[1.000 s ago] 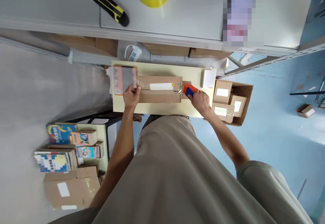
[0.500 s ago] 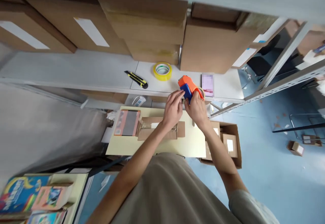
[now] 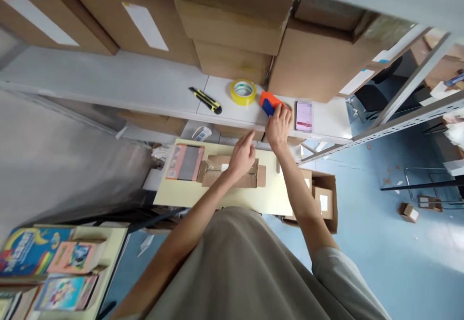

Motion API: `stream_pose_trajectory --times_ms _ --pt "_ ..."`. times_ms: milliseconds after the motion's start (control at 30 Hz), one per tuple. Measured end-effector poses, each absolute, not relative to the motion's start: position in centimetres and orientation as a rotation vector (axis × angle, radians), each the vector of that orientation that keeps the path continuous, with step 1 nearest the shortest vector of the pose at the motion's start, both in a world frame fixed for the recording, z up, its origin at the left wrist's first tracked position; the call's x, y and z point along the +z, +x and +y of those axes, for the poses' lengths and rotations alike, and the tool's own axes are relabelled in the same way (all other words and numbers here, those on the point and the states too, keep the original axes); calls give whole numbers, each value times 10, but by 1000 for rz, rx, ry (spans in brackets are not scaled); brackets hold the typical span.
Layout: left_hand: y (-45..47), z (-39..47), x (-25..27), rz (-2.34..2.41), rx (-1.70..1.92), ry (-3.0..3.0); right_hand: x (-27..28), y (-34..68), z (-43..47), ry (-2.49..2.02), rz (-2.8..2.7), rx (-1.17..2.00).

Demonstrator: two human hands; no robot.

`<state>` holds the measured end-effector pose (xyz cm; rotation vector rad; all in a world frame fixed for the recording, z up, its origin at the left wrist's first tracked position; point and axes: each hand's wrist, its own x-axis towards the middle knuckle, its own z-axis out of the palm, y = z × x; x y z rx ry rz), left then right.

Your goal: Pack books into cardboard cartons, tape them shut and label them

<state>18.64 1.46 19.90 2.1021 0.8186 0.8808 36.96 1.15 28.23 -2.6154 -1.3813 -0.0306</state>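
On the shelf, an orange-and-blue tape gun (image 3: 267, 103) sits beside a roll of yellow tape. My right hand (image 3: 279, 125) is closed over its near end, partly covering it. My left hand (image 3: 242, 156) hangs above a small cardboard box (image 3: 210, 177) on the pale yellow table, index finger stretched out and nothing held. The box lies with its flaps spread, and part of it is hidden by that hand. To its left is a flat orange-and-grey package (image 3: 184, 162).
A yellow tape roll (image 3: 243, 92), a utility knife (image 3: 205, 100) and a phone (image 3: 303, 116) lie on the grey shelf (image 3: 145, 80). Large cartons (image 3: 232, 25) stand behind them. Right of the table (image 3: 174, 195), a carton (image 3: 334, 204) on the floor holds smaller boxes. Books (image 3: 61, 292) fill the lower left.
The tape gun has gone from between both hands down onto the shelf. My left hand has let go of it and drawn back toward the table; my right hand stays on it.
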Motion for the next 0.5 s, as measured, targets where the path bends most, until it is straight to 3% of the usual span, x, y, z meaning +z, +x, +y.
stream_pose_trajectory --times_ms 133,300,400,500 --pt "91 14 142 1241 799 1920 248 342 -48 -2534 -1411 57" --pt "-4 -4 94 1716 586 1646 170 277 -119 -2537 -1152 528" --pt "-12 -18 83 1704 401 1573 137 248 -129 -2550 -1003 783" --pt "2 -28 79 1540 362 1595 123 237 -125 -2572 -930 777"
